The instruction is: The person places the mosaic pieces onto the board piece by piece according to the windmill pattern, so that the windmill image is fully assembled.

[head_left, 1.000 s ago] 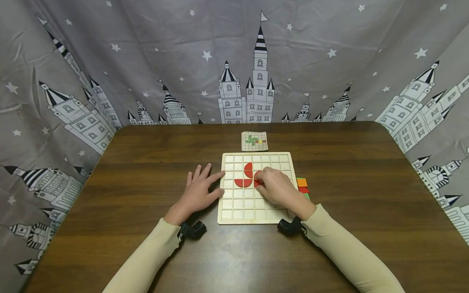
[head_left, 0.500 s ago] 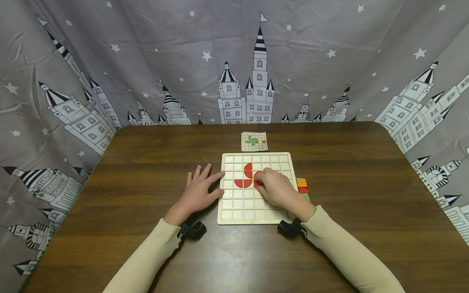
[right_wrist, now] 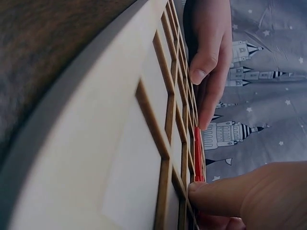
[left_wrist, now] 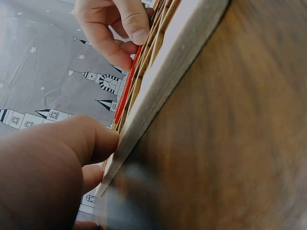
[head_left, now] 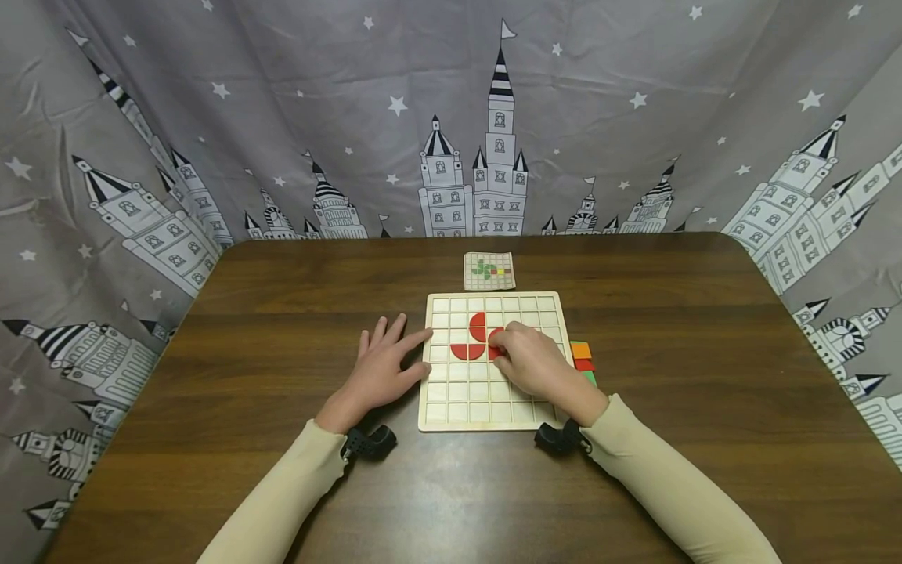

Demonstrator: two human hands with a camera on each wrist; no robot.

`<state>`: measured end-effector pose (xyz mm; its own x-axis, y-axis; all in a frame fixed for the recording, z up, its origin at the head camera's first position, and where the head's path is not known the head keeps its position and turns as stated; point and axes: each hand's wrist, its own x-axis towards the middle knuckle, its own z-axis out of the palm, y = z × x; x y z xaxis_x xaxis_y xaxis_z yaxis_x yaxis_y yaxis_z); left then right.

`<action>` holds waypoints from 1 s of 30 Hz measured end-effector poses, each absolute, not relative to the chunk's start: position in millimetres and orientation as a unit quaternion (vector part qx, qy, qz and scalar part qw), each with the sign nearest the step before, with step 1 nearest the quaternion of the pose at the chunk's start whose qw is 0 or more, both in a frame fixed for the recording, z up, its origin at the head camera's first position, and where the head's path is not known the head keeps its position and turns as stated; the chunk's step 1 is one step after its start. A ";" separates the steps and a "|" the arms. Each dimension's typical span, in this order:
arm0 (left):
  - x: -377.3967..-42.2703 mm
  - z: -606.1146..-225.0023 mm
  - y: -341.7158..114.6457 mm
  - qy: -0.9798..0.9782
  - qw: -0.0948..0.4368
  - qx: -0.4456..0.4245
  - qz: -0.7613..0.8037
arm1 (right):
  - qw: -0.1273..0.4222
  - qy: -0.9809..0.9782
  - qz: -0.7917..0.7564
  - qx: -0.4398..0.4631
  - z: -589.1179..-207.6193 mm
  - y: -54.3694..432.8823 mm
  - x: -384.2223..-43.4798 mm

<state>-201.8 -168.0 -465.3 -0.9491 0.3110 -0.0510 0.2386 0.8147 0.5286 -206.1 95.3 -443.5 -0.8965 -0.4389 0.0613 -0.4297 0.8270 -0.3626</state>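
Observation:
A pale wooden grid board [head_left: 472, 395] lies on the table in the head view. My left hand [head_left: 384, 372] is spread with straight fingers, its thumb and index fingertips at the board's left edge. Over the board's middle, my right hand [head_left: 532, 356] pinches a red half-circle piece [head_left: 493, 354] between thumb and curled fingers; part of that piece is hidden under the hand. Two more red pieces sit in the grid: an upper half-circle piece [head_left: 478, 323] and a lower half-circle piece [head_left: 465, 352]. The right wrist view shows my right thumb [right_wrist: 216, 196] low against the grid.
Behind the board lies a small pattern card [head_left: 489, 272] with green, red and yellow shapes on a grid. Beside the board's right edge are an orange piece [head_left: 581, 350], a red piece [head_left: 584, 365] and a green piece [head_left: 589, 377], partly behind my right forearm. A grey castle-print curtain [head_left: 282, 117] surrounds the table.

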 end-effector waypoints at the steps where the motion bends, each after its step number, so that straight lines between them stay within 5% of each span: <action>1: -201.9 -465.3 -168.1 0.950 0.068 0.144 0.268 | 0.013 0.956 -0.187 -0.227 -443.5 95.3 -206.1; 30: -200.4 -465.0 -168.0 0.951 0.065 0.148 0.265 | -0.005 0.945 -0.205 -0.255 -444.1 99.0 -207.6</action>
<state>-200.4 -168.0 -465.0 -0.9477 0.3159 -0.0461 0.2465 0.8159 0.5230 -207.6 99.0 -444.1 -0.8702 -0.4795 0.1135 -0.4835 0.7865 -0.3843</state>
